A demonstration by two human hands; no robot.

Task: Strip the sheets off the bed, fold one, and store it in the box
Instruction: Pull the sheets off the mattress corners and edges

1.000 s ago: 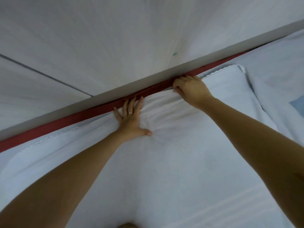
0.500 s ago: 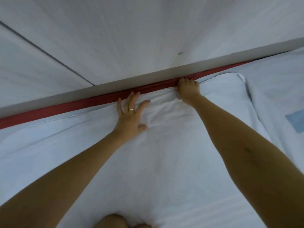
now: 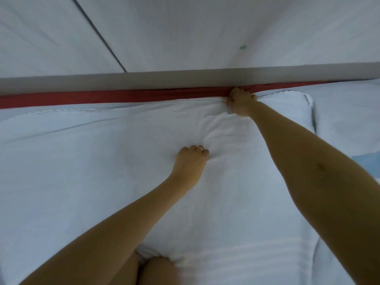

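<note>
A white sheet (image 3: 86,165) covers the bed and fills most of the view. My right hand (image 3: 240,101) is at the bed's far edge against the wall, fingers curled around the sheet's edge next to a red strip (image 3: 107,97). My left hand (image 3: 190,163) rests mid-bed with its fingers curled down into the sheet, a ring on one finger; creases gather around it. No box is in view.
A white wall (image 3: 185,33) with a grey ledge (image 3: 144,79) runs along the far side of the bed. A second white layer (image 3: 345,120) with a light blue patch (image 3: 368,161) lies at the right. My knees (image 3: 152,270) press the sheet at the bottom.
My left hand has drawn back from the far edge toward me and curled its fingers into the sheet. My right hand has stayed at the edge by the red strip.
</note>
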